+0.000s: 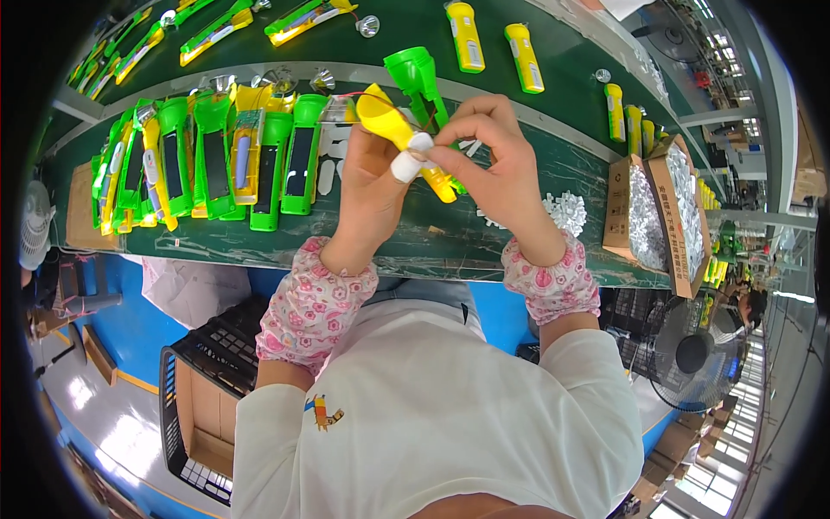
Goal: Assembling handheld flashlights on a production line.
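My left hand (372, 177) is closed around a yellow flashlight housing half (386, 119), held tilted above the bench, its wide end up and to the left. White wraps cover the thumb and a fingertip of that hand. Behind it stands out a green flashlight housing half (413, 73), its lower part hidden by my fingers; thin red wire shows near both. My right hand (497, 151) has thumb and forefinger pinched together against the yellow half, beside the white-wrapped thumb. Whatever is in that pinch is too small to make out.
Green and yellow housing halves (216, 156) crowd the bench's left. White small parts (566, 210) lie in a heap right of my hands, near open cardboard boxes (640, 216) of similar parts. Yellow flashlights (465, 36) stand on the far belt. A fan (696, 353) is at right.
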### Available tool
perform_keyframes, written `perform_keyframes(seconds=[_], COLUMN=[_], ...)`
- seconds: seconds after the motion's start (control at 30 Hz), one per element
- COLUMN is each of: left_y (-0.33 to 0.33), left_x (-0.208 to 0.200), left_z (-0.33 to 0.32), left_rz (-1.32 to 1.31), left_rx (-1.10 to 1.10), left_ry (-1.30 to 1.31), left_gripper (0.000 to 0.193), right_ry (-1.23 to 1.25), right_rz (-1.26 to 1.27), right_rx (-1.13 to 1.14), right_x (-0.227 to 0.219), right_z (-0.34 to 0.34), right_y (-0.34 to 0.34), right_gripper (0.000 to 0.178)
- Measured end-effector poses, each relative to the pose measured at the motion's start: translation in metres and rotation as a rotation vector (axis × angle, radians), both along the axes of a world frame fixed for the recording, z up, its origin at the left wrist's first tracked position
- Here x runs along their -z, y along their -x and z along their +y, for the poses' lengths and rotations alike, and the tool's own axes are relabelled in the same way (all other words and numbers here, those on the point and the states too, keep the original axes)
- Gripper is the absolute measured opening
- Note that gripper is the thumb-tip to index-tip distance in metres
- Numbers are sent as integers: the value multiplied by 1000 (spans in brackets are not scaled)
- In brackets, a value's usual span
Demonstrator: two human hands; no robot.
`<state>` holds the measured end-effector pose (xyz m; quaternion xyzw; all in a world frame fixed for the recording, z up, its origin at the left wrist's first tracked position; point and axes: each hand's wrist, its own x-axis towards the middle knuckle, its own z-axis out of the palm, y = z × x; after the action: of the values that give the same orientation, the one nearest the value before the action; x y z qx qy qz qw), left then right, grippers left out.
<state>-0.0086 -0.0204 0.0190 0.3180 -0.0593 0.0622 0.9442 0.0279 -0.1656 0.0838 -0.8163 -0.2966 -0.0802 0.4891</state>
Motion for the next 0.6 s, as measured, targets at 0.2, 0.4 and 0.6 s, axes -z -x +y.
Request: perform_keyframes(seconds=[0.2, 0.4, 0.6], left_y=[-4, -12, -16], left_x=[-4, -4, -14], left_z=[-2, -8, -3], left_rz=[67, 226, 290], left_rx=[116, -43, -113], left_ry=[235, 222, 121], left_gripper=[41, 29, 27], right_ry=[191, 197, 126], right_rz=[192, 83, -3], right_rx=[22, 3, -45], right_x=[2, 17, 20], right_z=[-14, -11, 0], right_y=[20, 14, 17], right_gripper=[62, 36, 36])
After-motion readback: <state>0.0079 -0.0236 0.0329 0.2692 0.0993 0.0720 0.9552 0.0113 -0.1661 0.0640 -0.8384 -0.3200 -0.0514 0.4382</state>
